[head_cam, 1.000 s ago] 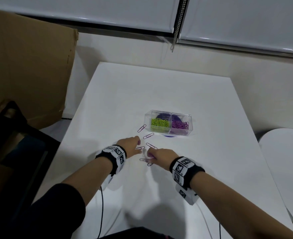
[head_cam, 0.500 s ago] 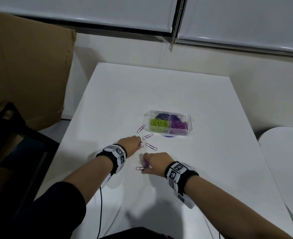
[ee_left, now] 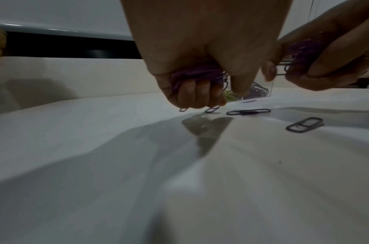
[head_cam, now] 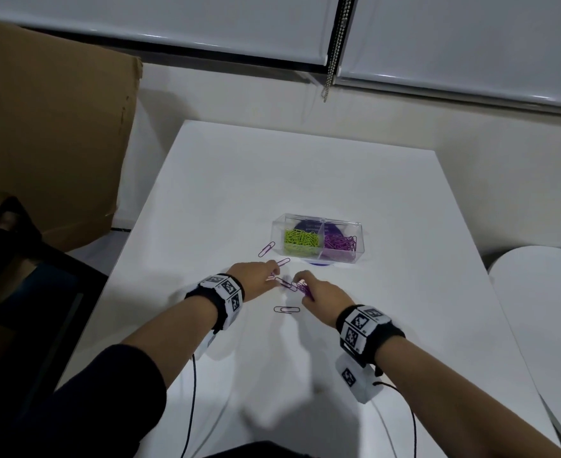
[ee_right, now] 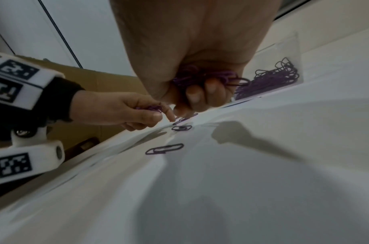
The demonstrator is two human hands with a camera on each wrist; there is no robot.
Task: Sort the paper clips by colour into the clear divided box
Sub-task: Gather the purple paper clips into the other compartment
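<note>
Both hands clutch purple clips (more lie loose).

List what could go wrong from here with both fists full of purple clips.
1. Each hand, left hand and right hand, grips a bunch of purple clips; pinching more off the table may spill some.
2. Emptying a fist over the clear divided box could drop purple clips into the green compartment.
3. The loose clip nearest the person may get overlooked.
</note>
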